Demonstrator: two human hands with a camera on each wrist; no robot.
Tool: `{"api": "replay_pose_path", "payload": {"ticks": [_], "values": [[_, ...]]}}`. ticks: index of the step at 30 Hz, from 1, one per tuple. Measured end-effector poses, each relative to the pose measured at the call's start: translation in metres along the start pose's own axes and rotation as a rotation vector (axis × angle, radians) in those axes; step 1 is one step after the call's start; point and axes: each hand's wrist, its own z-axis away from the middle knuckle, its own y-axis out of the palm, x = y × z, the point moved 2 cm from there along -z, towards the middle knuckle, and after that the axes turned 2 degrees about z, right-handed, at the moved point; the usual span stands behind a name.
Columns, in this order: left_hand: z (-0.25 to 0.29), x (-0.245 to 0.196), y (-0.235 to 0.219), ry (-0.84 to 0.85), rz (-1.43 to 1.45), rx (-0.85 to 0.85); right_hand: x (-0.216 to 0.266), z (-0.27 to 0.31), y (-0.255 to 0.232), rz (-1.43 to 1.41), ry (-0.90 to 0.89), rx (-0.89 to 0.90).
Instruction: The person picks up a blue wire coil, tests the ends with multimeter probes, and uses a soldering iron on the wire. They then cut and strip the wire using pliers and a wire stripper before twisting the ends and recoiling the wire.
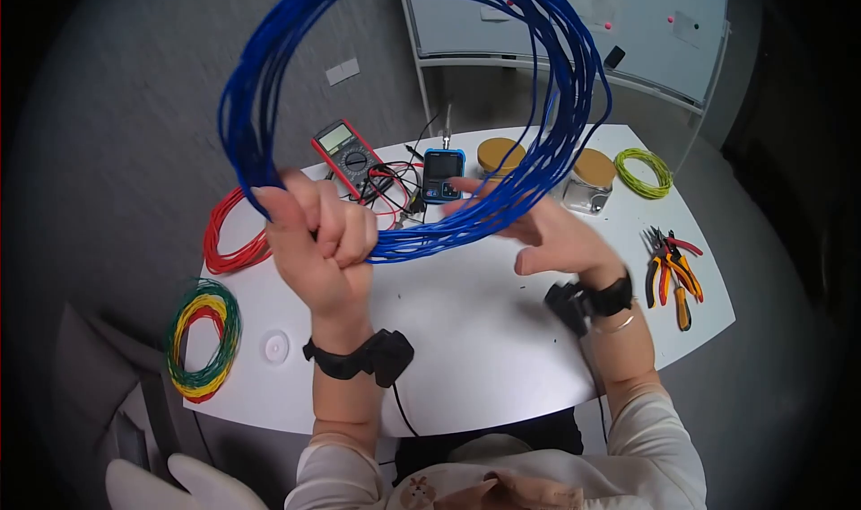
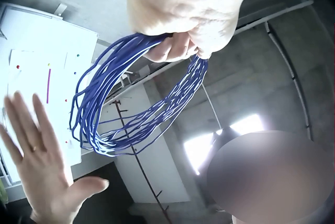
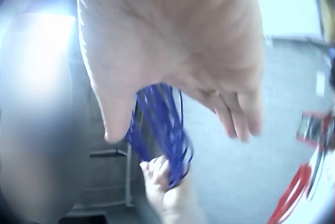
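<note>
A large coil of blue wire (image 1: pixel 448 239) is held up above the white table (image 1: pixel 466 331), its loop upright before the head camera. My left hand (image 1: pixel 318 236) grips the coil at its lower left, fingers curled round the bundle. In the left wrist view the blue strands (image 2: pixel 94 98) hang in a loop from that fist. My right hand (image 1: pixel 560 236) is behind the coil's lower right side, fingers spread, with strands partly covering them. The right wrist view shows its palm (image 3: pixel 172 41) and extended fingers, the coil beyond them.
Around the table lie a red multimeter (image 1: pixel 345 156) with leads, a blue handheld meter (image 1: pixel 443 174), gold-lidded jars (image 1: pixel 589 183), a yellow-green coil (image 1: pixel 646 174), pliers (image 1: pixel 664 272), a red coil (image 1: pixel 215 236), a multicoloured coil (image 1: pixel 179 353) and a small white disc (image 1: pixel 275 347).
</note>
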Motion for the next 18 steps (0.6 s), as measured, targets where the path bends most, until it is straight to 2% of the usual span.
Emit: {"api": "replay_pose_path", "payload": {"ticks": [2, 4, 5, 7, 10, 12, 13, 15, 18], "values": [[0.001, 0.007, 0.008, -0.036, -0.021, -0.037, -0.004, -0.01, 0.015, -0.394, -0.09, -0.115], [0.003, 0.014, 0.012, -0.092, -0.038, -0.062, -0.005, -0.013, 0.019, -0.64, -0.11, -0.245], [0.004, 0.017, 0.013, -0.134, -0.051, -0.055, -0.007, -0.008, 0.009, -0.69, -0.122, -0.339], [0.004, 0.024, 0.016, -0.214, -0.069, -0.041, -0.002, -0.002, -0.014, -0.819, -0.288, -0.419], [0.003, 0.042, 0.011, -0.335, 0.019, -0.105, 0.018, 0.009, -0.031, -0.74, -0.253, -0.573], [0.001, 0.052, 0.012, -0.378, 0.0, -0.159, 0.018, 0.011, -0.036, -0.759, -0.236, -0.535], [0.0, 0.054, 0.008, -0.381, 0.046, -0.107, 0.017, 0.011, -0.036, -0.772, -0.227, -0.515], [-0.002, 0.053, 0.0, -0.39, 0.131, -0.011, 0.021, 0.006, -0.029, -0.704, -0.186, -0.619], [-0.004, 0.052, 0.009, -0.097, -0.447, -0.301, 0.022, 0.004, -0.027, -0.642, -0.167, -0.683]]}}
